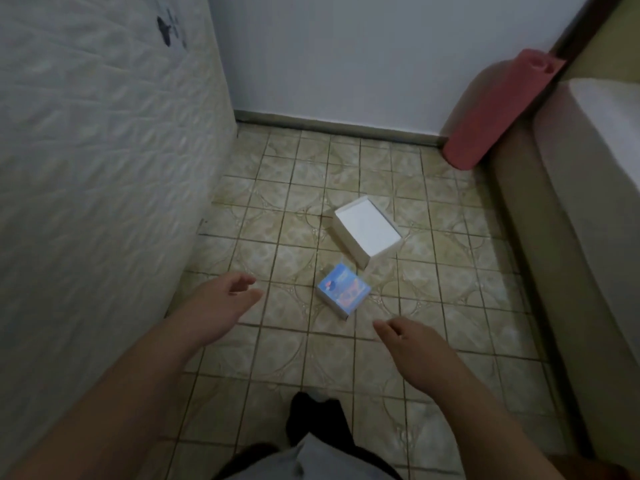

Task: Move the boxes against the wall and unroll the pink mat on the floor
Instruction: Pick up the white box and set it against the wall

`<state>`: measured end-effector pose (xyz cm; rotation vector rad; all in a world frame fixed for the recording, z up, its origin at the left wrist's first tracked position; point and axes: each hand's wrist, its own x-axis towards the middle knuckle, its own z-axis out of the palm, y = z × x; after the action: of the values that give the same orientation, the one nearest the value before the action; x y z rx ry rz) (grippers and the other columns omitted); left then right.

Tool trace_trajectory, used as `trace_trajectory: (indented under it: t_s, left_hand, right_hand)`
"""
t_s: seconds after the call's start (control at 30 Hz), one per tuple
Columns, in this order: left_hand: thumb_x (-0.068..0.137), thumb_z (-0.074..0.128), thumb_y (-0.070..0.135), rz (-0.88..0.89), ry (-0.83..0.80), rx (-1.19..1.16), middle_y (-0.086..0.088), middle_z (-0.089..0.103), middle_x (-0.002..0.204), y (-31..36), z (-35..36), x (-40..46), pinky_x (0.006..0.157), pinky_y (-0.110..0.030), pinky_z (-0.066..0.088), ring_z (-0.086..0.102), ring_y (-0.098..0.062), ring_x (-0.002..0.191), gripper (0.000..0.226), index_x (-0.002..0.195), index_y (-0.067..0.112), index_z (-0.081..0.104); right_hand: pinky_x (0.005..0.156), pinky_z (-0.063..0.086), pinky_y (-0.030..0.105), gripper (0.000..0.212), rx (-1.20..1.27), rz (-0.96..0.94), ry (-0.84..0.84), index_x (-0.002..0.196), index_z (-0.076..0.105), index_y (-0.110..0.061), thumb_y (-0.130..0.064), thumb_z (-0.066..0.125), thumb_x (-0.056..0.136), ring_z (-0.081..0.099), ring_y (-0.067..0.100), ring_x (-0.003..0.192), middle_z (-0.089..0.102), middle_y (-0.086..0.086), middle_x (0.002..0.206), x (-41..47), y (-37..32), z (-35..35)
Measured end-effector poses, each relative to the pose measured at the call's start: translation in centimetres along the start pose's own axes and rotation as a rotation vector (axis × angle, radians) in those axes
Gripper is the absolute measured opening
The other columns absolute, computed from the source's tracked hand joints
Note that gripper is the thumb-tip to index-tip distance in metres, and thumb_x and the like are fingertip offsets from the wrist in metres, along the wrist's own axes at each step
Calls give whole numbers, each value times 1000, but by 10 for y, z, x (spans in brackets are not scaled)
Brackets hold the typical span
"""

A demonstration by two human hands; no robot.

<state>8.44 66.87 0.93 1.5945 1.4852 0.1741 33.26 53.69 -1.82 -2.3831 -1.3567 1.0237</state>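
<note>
The rolled pink mat (498, 109) leans upright in the far corner. On the tiled floor (298, 355) sits a white box (367, 233), and just beside it a smaller blue box (343, 292) — both closed, contents hidden. The left hand (221, 303) and right hand (415, 348) hover spread, empty.

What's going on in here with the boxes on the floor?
A person is reaching both bare hands, left hand and right hand, down toward two boxes in the middle of the tiled floor. Neither is touched yet. The blue box lies nearest, the white box just beyond it. The pink mat stands rolled in the far corner.
</note>
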Motion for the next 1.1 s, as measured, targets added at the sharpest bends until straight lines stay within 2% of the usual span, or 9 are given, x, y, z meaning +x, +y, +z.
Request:
trace_trajectory:
  t_s: [0.1, 0.27, 0.4, 0.47, 0.57, 0.8, 0.93, 1.0, 1.1]
  left_hand:
    - [87, 55, 39, -47, 21, -41, 1, 58, 127, 10, -16, 36, 86, -29, 40, 52, -11, 106, 36, 120, 25, 56]
    - [89, 55, 31, -122, 20, -122, -4, 55, 130, 13, -41, 96, 88, -27, 36, 48, -11, 106, 38, 125, 18, 54]
    - [90, 54, 25, -154, 11, -142, -2, 56, 119, 13, -67, 162, 65, -15, 37, 49, -6, 93, 35, 124, 15, 54]
    - [90, 55, 24, -153, -10, -117, -2, 55, 118, 20, -87, 204, 68, -17, 38, 49, -7, 94, 36, 124, 14, 53]
    - [90, 55, 26, -96, -35, -29, -6, 56, 126, 43, -128, 279, 85, -24, 35, 48, -12, 102, 37, 125, 15, 54]
    - [87, 58, 33, 108, -135, 165, 1, 60, 116, 141, -183, 447, 79, -24, 38, 53, -11, 98, 35, 119, 21, 58]
    - [84, 60, 38, 224, -229, 237, 5, 62, 107, 205, -167, 526, 79, -27, 40, 56, -11, 99, 31, 113, 26, 61]
    - [84, 59, 38, 285, -293, 285, 6, 61, 106, 236, -150, 559, 74, -25, 40, 56, -12, 100, 30, 112, 27, 61]
    - [83, 60, 38, 358, -365, 306, 8, 61, 104, 278, -121, 598, 77, -25, 39, 56, -10, 97, 28, 110, 27, 62]
  right_hand:
    - [52, 30, 22, 36, -47, -66, -6, 73, 53, -27, -50, 35, 95, 46, 2, 63, 55, -6, 73, 62, -37, -31]
    - [62, 35, 28, 39, -70, -146, -21, 97, 60, -21, -52, 36, 94, 54, 15, 81, 53, -8, 80, 161, -101, -60]
    - [63, 35, 30, 48, -81, -175, -10, 103, 61, -17, -55, 34, 93, 50, 15, 79, 56, -3, 87, 235, -146, -69]
    - [63, 35, 30, 50, -82, -157, -8, 107, 60, -17, -56, 33, 93, 51, 16, 82, 62, 2, 96, 271, -165, -74]
    - [59, 33, 27, 51, -27, -84, 26, 113, 60, -17, -55, 32, 93, 51, 15, 83, 65, 4, 105, 322, -192, -87]
    - [57, 33, 26, 46, 176, 136, 135, 108, 62, -18, -52, 34, 95, 52, 15, 80, 59, -1, 90, 393, -209, -108]
    - [53, 31, 22, 35, 316, 314, 182, 86, 57, -22, -49, 37, 95, 51, 16, 73, 52, -8, 72, 414, -187, -111]
    - [60, 36, 28, 32, 392, 401, 197, 84, 57, -26, -49, 38, 94, 54, 17, 77, 56, -7, 77, 424, -175, -111]
    - [70, 38, 28, 40, 467, 514, 240, 106, 64, -18, -48, 39, 95, 56, 18, 89, 63, 2, 100, 441, -161, -118]
